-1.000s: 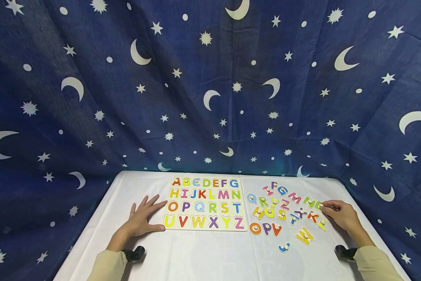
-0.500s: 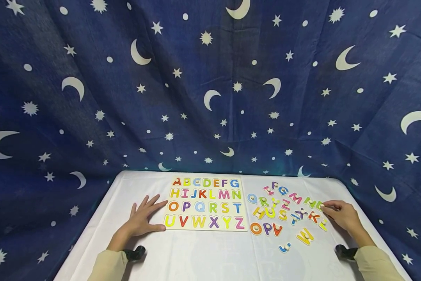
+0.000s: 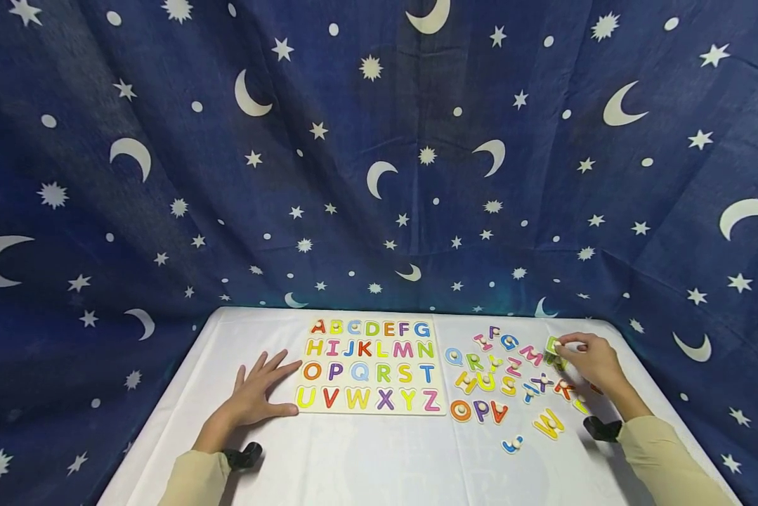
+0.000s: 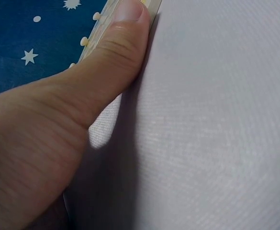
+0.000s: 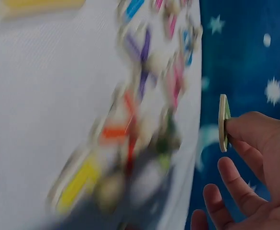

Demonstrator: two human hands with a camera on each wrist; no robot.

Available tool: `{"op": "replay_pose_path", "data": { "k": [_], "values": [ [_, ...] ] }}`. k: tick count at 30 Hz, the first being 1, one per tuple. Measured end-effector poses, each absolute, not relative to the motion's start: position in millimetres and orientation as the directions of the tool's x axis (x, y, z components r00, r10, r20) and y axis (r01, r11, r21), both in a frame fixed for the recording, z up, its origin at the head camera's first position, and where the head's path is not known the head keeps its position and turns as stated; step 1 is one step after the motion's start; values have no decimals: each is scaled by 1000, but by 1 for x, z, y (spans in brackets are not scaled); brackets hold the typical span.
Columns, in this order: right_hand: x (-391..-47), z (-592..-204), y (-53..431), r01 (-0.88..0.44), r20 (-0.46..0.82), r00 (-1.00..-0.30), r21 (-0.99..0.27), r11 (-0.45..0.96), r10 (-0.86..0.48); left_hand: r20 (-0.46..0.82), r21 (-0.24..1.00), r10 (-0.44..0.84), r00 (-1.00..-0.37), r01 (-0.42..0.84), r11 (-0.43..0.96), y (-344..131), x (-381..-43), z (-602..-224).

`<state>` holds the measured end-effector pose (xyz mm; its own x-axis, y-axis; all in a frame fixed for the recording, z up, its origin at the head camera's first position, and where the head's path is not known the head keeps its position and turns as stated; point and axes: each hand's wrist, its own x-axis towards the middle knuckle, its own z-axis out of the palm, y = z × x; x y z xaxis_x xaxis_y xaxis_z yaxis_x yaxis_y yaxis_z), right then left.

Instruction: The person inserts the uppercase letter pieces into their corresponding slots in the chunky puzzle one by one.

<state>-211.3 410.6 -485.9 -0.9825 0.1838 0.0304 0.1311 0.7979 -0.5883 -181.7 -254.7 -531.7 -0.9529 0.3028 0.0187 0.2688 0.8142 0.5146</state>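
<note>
My right hand pinches a green letter puzzle piece, seemingly a D, raised over the scattered letters. In the right wrist view the piece shows edge-on between thumb and finger, the other fingers spread below. My left hand lies with fingers spread at the left edge of the cream alphabet board; its thumb meets the board's lower corner. Knobbed letters A, B and C sit in the board's top row. The green N is partly hidden under the raised piece.
Loose knobbed letters lie right of the board, among them an orange O, a purple P, a yellow W or M and a blue J. A white cloth covers the table; a starry curtain hangs behind.
My right hand has lifted the green letter from the right end of the pile and moved it left and away from me. An orange-red letter now shows beneath my wrist. The left hand stays put.
</note>
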Motion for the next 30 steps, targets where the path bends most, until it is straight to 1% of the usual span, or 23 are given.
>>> {"op": "replay_pose_path", "data": {
  "k": [10,16,21,30],
  "values": [
    [-243,-482,333,-41,110,-993,-645,763,41,1,502,299,-954,260,825,-253,-179,-527],
    [-261,-490,286,-92,122,-992,-695,713,-9,1,501,294,-956,255,827,-254,-177,-526],
    [-271,-498,246,-117,108,-993,-744,658,-54,8,499,283,-959,249,830,-254,-178,-531],
    [-285,-507,174,-183,148,-983,-743,644,-108,26,507,282,-959,256,823,-255,-179,-535]
  ]
}}
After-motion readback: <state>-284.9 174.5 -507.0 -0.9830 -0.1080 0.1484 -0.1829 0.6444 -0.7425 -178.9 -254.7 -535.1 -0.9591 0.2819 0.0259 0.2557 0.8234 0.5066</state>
